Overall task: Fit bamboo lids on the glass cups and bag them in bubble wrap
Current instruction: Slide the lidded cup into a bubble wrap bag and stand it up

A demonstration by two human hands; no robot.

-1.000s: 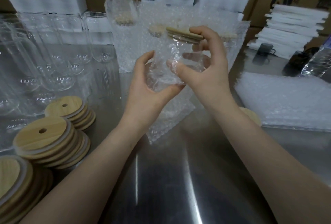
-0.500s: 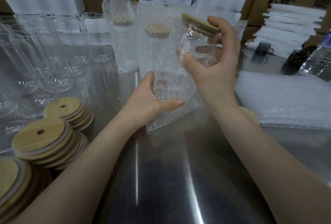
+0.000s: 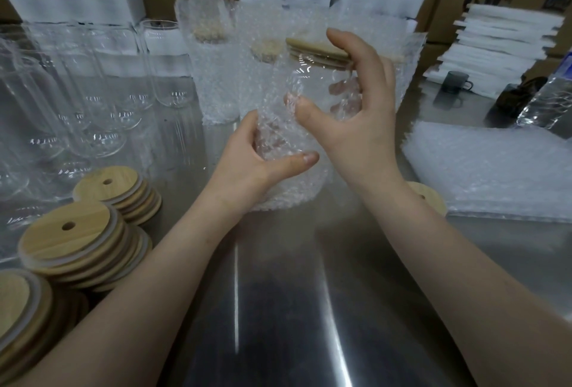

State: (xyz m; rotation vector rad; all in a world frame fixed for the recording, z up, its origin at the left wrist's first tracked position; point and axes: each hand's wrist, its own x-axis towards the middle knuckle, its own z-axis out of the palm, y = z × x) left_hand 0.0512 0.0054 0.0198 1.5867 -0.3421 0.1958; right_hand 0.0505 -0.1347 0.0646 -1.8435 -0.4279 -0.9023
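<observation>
The right hand (image 3: 356, 126) holds a glass cup (image 3: 312, 86) above the metal table (image 3: 278, 309). Its fingers and thumb are curled around the glass, and the forefinger lies on the edge of the bamboo lid (image 3: 315, 48) that sits on the cup. The cup is partly inside a bubble wrap bag (image 3: 288, 182). The left hand (image 3: 247, 167) grips the lower part of this bag, with the thumb in front. At the left are stacks of lids (image 3: 89, 232) and empty glasses (image 3: 102, 102), behind stand wrapped cups (image 3: 210, 71), and at the right lies a pile of bags (image 3: 489, 170)
</observation>
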